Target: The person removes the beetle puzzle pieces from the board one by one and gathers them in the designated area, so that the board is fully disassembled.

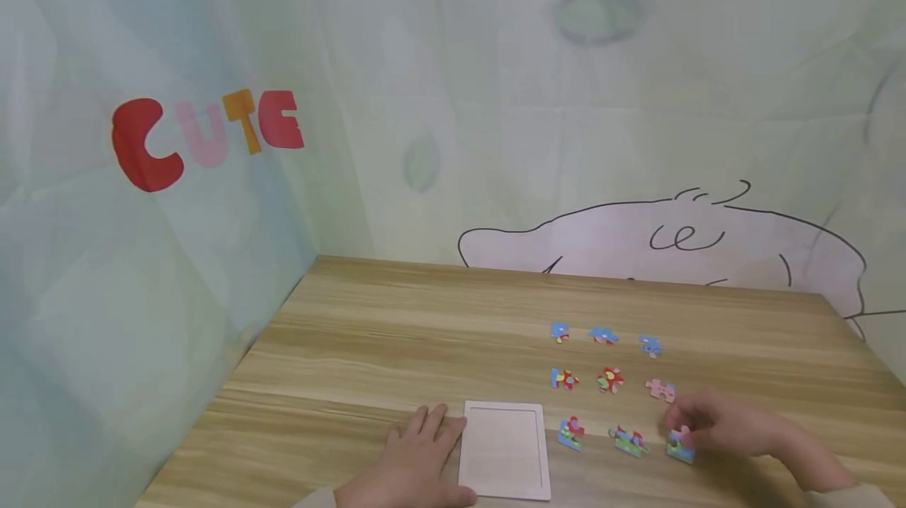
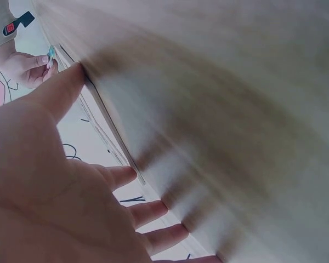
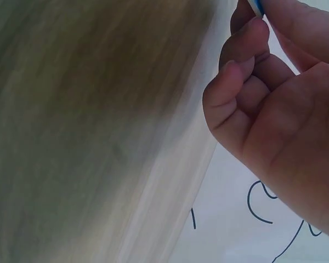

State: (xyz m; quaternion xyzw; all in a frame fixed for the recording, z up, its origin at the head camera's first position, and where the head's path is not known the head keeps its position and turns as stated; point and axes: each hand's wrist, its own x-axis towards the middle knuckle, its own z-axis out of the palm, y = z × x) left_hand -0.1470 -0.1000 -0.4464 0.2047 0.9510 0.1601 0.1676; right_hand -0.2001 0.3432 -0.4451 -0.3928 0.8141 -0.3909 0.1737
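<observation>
My right hand (image 1: 729, 428) pinches a jigsaw piece (image 1: 681, 447) in blue, green and pink between thumb and fingers, at the near right of the laid-out pieces. A blue edge of that piece (image 3: 257, 7) shows at the fingertips in the right wrist view, where the other fingers are curled. My left hand (image 1: 416, 465) lies spread on the table, its thumb and index finger at the left edge of a pale wooden puzzle tray (image 1: 546, 453). The tray has a raised border and a bare recess. In the left wrist view the left hand's fingers (image 2: 148, 212) are extended.
Several jigsaw pieces lie apart in rows right of the tray: blue ones (image 1: 602, 335) at the back, red (image 1: 610, 380) and pink (image 1: 661, 389) ones in the middle, green-and-red ones (image 1: 628, 440) in front. Printed cloth (image 1: 396, 138) hangs behind the wooden table (image 1: 396, 319).
</observation>
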